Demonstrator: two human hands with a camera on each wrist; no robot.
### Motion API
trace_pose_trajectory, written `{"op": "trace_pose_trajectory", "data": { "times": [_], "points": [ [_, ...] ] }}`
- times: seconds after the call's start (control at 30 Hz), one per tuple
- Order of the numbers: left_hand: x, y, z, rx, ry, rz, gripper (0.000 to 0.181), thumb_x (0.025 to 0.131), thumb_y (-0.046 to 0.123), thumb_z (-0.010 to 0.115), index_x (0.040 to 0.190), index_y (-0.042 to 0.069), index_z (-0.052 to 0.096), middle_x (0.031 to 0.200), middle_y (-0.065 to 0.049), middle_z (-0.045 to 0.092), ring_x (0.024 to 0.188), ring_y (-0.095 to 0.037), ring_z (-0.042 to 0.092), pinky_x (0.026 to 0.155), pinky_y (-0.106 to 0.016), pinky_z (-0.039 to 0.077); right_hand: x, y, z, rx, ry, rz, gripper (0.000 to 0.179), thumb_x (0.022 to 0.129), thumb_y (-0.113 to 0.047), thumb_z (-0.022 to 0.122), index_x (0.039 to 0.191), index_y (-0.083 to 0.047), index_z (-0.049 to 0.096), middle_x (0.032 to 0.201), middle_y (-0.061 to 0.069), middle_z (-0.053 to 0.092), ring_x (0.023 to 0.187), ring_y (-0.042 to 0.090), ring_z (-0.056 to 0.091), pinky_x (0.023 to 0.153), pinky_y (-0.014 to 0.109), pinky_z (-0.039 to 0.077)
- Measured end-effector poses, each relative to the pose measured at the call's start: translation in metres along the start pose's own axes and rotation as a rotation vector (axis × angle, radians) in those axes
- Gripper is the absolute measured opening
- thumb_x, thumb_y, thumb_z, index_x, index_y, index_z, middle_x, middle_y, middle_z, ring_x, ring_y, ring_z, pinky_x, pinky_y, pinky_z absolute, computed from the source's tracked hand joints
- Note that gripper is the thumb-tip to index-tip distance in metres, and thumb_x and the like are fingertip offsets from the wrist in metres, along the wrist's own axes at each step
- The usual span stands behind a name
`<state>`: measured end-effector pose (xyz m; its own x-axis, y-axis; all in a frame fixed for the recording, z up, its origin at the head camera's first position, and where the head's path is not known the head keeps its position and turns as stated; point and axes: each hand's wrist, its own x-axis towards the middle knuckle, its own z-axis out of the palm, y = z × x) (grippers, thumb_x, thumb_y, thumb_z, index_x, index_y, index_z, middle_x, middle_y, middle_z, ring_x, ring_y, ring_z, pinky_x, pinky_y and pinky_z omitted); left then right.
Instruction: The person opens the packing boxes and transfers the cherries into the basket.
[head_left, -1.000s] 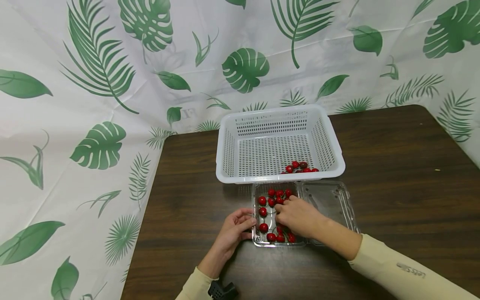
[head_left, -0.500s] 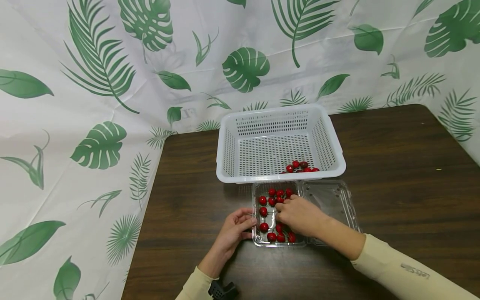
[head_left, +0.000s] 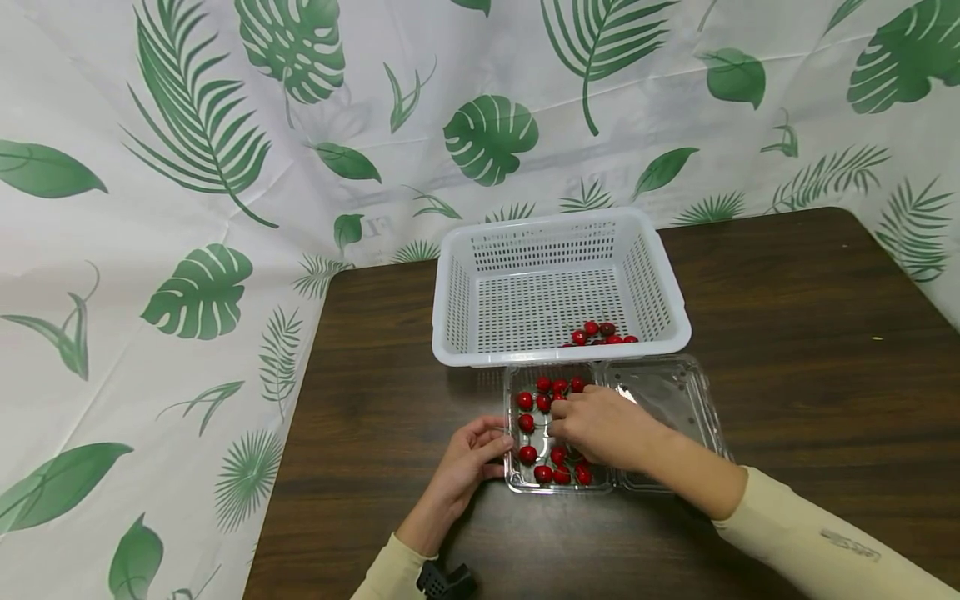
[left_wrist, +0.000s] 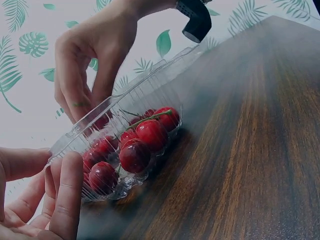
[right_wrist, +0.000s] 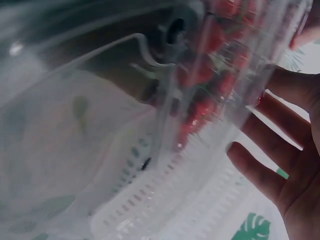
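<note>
A clear plastic clamshell box (head_left: 513, 483) lies unfolded on the table, its tray holding several red cherries (left_wrist: 152, 134) with green stems. My left hand (head_left: 462, 467) grips the tray's left wall, thumb at the rim and fingers along the outside, as the left wrist view (left_wrist: 62, 200) also shows. Over the right part of the tray, my right hand (head_left: 607, 427) reaches down with bent fingers. Its thumb and forefinger pinch a cherry (right_wrist: 259, 100), mostly hidden in the right wrist view. The hand covers part of the tray's contents in the head view.
Behind the box stands a white perforated basket (head_left: 562, 357), with several cherries (head_left: 591, 328) in its near right part. The clamshell's lid (head_left: 667, 400) lies flat to the right of the tray. A leaf-patterned sheet (head_left: 390, 150) hangs behind the brown wooden table (head_left: 795, 350).
My right hand has shifted slightly right within the tray, its forearm swinging a little to the right. The lid's far edge has risen slightly. My left hand has stayed in place.
</note>
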<state>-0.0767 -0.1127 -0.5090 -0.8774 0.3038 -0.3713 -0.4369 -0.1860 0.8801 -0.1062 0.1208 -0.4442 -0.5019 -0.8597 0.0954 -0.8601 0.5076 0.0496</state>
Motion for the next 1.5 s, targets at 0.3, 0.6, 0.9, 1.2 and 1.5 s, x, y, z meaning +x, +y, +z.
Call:
{"op": "trace_pose_trajectory", "data": {
  "times": [0.3, 0.6, 0.9, 1.2, 1.5],
  "points": [
    [-0.001, 0.000, 0.000, -0.001, 0.003, -0.001, 0.041, 0.088, 0.005, 0.066, 0.122, -0.010, 0.048, 0.086, -0.002, 0.062, 0.076, -0.011, 0.060, 0.058, -0.024, 0.053, -0.004, 0.002, -0.027, 0.052, 0.042, 0.000, 0.020, 0.080, -0.020, 0.077, 0.099, -0.019, 0.073, 0.091, -0.005, 0.066, 0.078, 0.012, 0.062, 0.066, 0.026, 0.052],
    [-0.001, 0.001, 0.000, -0.003, 0.000, 0.003, 0.041, 0.087, 0.004, 0.066, 0.122, -0.010, 0.048, 0.085, -0.003, 0.061, 0.075, -0.012, 0.060, 0.058, -0.025, 0.053, -0.011, 0.025, -0.048, 0.112, 0.241, 0.038, 0.017, 0.081, -0.021, 0.077, 0.097, -0.017, 0.074, 0.094, -0.005, 0.067, 0.081, 0.011, 0.065, 0.070, 0.029, 0.055],
    [0.000, 0.001, -0.001, 0.004, -0.001, 0.010, 0.041, 0.087, 0.004, 0.065, 0.122, -0.010, 0.048, 0.085, -0.002, 0.061, 0.075, -0.012, 0.060, 0.057, -0.025, 0.053, -0.018, 0.046, -0.062, 0.075, 0.317, 0.133, 0.019, 0.079, -0.020, 0.078, 0.097, -0.015, 0.075, 0.097, -0.001, 0.068, 0.083, 0.017, 0.066, 0.069, 0.035, 0.057],
    [0.001, -0.001, -0.001, 0.009, 0.007, 0.002, 0.042, 0.086, 0.005, 0.067, 0.122, -0.009, 0.049, 0.086, -0.002, 0.062, 0.075, -0.012, 0.060, 0.058, -0.025, 0.053, -0.026, 0.065, -0.058, 0.022, 0.364, 0.245, 0.020, 0.076, -0.018, 0.079, 0.095, -0.014, 0.075, 0.097, 0.000, 0.069, 0.083, 0.020, 0.067, 0.070, 0.040, 0.057],
    [0.000, 0.000, -0.001, -0.003, 0.006, 0.001, 0.043, 0.086, 0.005, 0.068, 0.122, -0.009, 0.049, 0.087, -0.002, 0.062, 0.075, -0.012, 0.060, 0.058, -0.025, 0.053, -0.029, 0.079, -0.047, 0.017, 0.321, 0.335, 0.016, 0.081, -0.018, 0.075, 0.097, -0.016, 0.075, 0.098, -0.002, 0.069, 0.086, 0.018, 0.067, 0.065, 0.038, 0.056]
  ]
}}
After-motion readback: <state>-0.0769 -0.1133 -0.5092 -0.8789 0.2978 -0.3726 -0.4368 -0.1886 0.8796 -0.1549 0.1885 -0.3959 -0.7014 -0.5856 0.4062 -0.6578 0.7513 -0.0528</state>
